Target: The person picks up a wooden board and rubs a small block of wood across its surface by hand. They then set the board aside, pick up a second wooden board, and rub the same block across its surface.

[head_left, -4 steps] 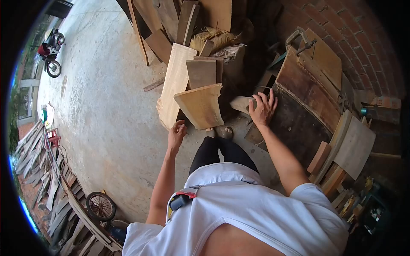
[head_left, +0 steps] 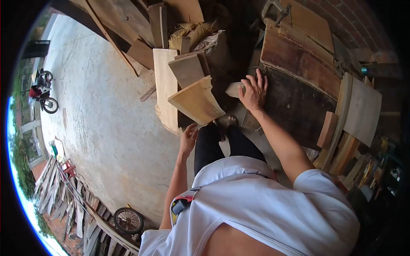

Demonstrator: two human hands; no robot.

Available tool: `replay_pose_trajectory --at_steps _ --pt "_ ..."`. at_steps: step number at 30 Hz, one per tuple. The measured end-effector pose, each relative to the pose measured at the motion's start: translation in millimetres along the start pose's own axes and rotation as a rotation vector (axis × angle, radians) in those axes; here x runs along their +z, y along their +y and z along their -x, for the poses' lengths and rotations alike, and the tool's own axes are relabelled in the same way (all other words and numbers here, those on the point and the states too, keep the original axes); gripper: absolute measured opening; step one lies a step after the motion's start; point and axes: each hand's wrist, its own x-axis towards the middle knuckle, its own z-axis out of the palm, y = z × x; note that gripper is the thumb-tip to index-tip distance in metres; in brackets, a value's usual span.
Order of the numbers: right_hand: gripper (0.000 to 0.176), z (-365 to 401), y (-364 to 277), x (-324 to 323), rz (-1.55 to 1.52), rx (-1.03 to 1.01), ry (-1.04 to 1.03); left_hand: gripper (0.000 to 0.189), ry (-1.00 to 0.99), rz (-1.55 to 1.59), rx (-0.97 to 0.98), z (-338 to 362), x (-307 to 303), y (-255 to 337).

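Note:
My right hand point(head_left: 253, 91) has its fingers spread over the left edge of a dark worktop point(head_left: 294, 96). Beside its fingers a small pale wood piece point(head_left: 233, 89) juts out; whether they touch is hard to see. My left hand point(head_left: 188, 138) hangs with loosely bent fingers and nothing visible in it. Just above it is the lower edge of a curved tan board point(head_left: 197, 101), which leans on a grey-brown board point(head_left: 187, 71). A long pale plank point(head_left: 165, 89) stands to the left of these.
A clamp point(head_left: 276, 12) grips thick boards point(head_left: 294, 49) on the worktop. Leaning planks point(head_left: 358, 111) stand at the right. Sacks point(head_left: 194, 34) and timber lie ahead. On the concrete floor point(head_left: 106, 141) are a motorbike point(head_left: 44, 90) and a spoked wheel point(head_left: 128, 220), near piled wood strips point(head_left: 64, 192).
The view has turned, so the surroundings appear shifted. My left hand appears a little lower and farther right, below the curved board. My right hand stays over the worktop edge.

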Motion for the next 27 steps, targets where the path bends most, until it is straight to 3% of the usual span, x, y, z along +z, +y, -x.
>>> replay_pose_trajectory --at_steps 2,7,10,13,14,15,17,19,22,27 --pt "0.022 4 12 -9 0.004 0.046 -0.005 0.037 -0.149 -0.295 0.107 -14 17 -12" --pt "0.013 1 2 7 -0.017 0.041 0.007 0.048 -0.43 -0.885 0.389 -80 -18 -14" --pt "0.013 2 2 11 0.026 0.054 0.001 0.047 -0.379 -0.796 0.358 -149 -44 -10" --pt "0.012 -3 4 20 0.071 0.02 -0.015 0.055 -0.204 -1.037 0.413 -255 -83 -59" --pt "0.011 -4 5 22 0.103 -0.007 0.027 0.057 -0.153 -1.143 0.38 -274 -92 -55" --pt "0.01 -6 4 25 0.122 -0.027 0.072 0.054 -0.147 -1.171 0.219 -286 -99 -41" --pt "0.022 -16 -6 8 0.108 -0.045 -0.047 0.055 -0.084 -1.302 0.068 -334 -119 -61" --pt "0.02 -17 -6 9 0.142 -0.03 -0.062 0.062 -0.221 -1.132 0.041 -386 -132 -92" --pt "0.019 -18 -7 9 0.128 -0.041 -0.049 0.067 -0.308 -1.178 0.134 -412 -118 -128" --pt "0.018 -14 -11 14 0.102 0.002 -0.041 0.08 -0.029 -1.216 0.222 -378 -92 -112"
